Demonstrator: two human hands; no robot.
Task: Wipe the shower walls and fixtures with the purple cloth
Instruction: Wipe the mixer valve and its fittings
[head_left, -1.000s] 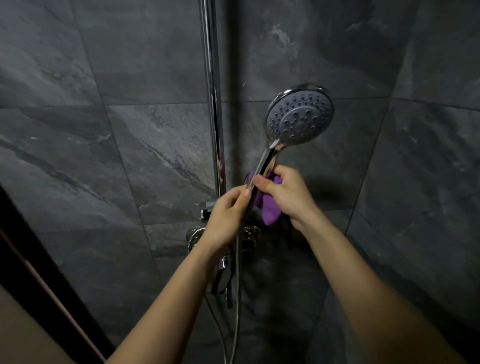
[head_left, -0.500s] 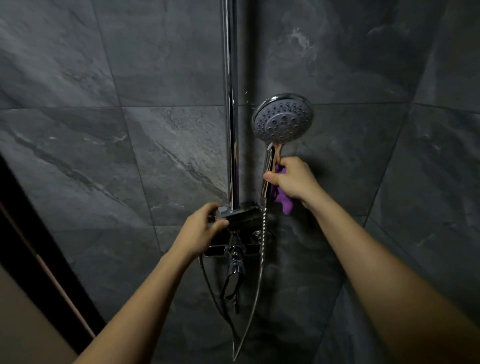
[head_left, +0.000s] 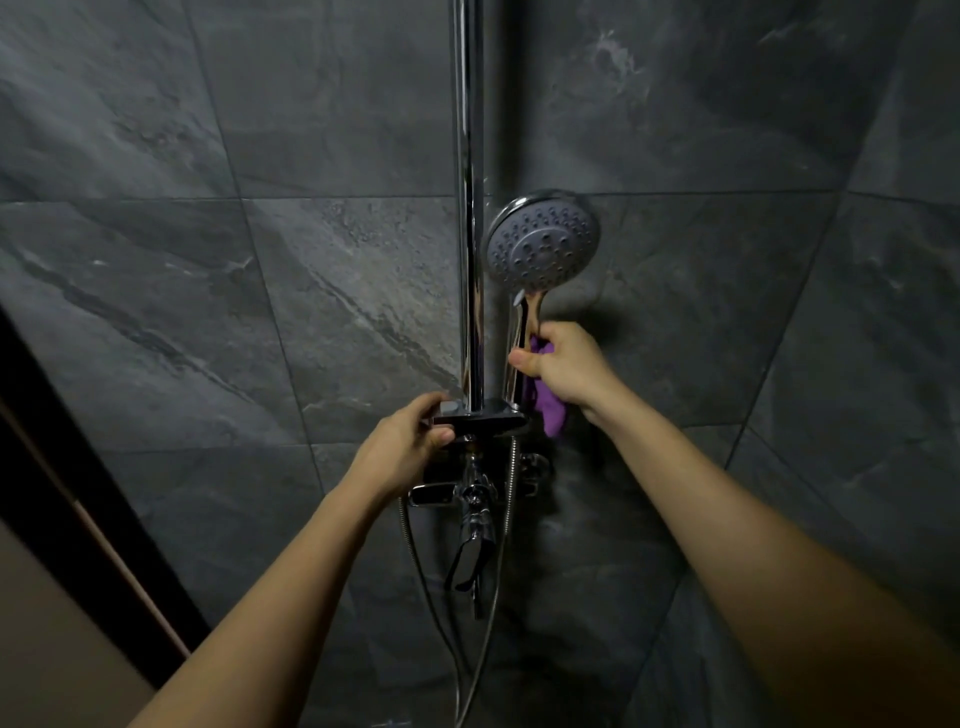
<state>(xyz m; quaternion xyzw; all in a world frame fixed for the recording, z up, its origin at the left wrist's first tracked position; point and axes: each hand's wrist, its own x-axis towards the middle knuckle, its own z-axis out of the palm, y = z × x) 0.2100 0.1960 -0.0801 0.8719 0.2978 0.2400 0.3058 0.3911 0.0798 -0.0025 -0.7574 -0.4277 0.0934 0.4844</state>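
1. The right hand (head_left: 569, 371) is gripping the handle of the shower head (head_left: 543, 240), with the purple cloth (head_left: 548, 410) bunched in the same grasp and hanging below the palm.
2. The left hand (head_left: 410, 447) is curling its fingers round the left end of the dark bracket (head_left: 480, 420) at the foot of the chrome riser pipe (head_left: 467, 197).
3. The hose (head_left: 498, 566) is hanging beneath the mixer tap (head_left: 475, 493), against the dark tiled wall (head_left: 208, 270).

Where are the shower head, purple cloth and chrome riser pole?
shower head (head_left: 543, 244): head view, middle of the spray face.
purple cloth (head_left: 551, 413): head view, fold hanging below the right hand.
chrome riser pole (head_left: 470, 156): head view, bare shaft above the shower head.
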